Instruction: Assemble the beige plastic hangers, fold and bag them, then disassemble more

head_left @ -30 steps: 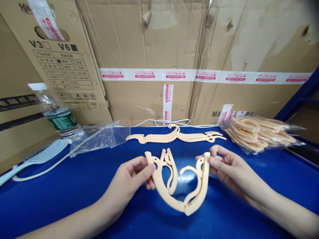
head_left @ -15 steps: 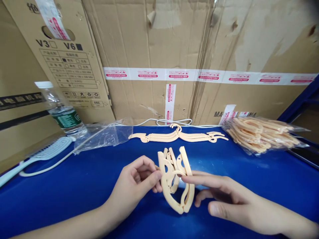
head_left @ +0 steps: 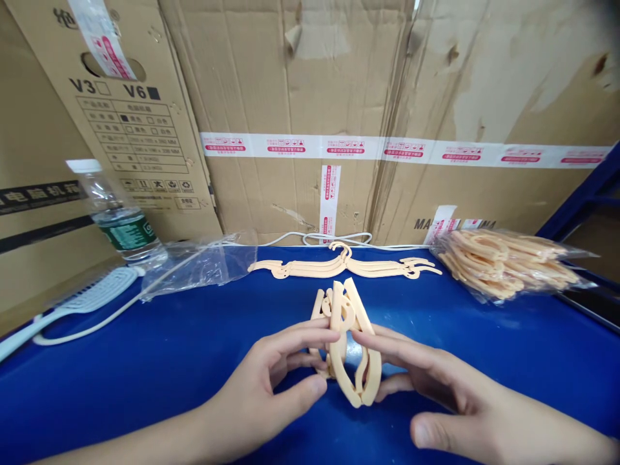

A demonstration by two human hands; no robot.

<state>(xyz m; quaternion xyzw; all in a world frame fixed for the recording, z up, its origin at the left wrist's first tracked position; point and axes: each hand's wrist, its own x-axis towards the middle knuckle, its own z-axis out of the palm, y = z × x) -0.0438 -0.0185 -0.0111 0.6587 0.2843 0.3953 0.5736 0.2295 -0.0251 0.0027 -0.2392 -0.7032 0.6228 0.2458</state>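
Observation:
A cream plastic folding hanger [head_left: 371, 371], its two arms folded together, stands upright between my hands with its joined end down. Behind it and to its left is at least one more folded hanger [head_left: 317, 307], partly hidden. My left hand [head_left: 276, 378] rests its outstretched fingers against the left side, the thumb apart from them. On the other side, the fingertips of my right hand [head_left: 445, 381] touch the right arm of the front hanger, with the thumb spread away below. Beyond them, several unfolded hangers [head_left: 320, 267] lie stacked on the blue table [head_left: 203, 342].
At the right rear lie bagged hangers [head_left: 504, 265]. To the left are a water bottle [head_left: 126, 226], a pale blue hairbrush [head_left: 104, 290], a clear plastic bag [head_left: 203, 268] and a white cable [head_left: 101, 326]. Large cardboard boxes [head_left: 290, 200] close off the back.
My left hand has loosened its pinch and stretched its fingers along the hangers. The front hanger's left arm has swung right, closer to its right arm. My right thumb has dropped lower.

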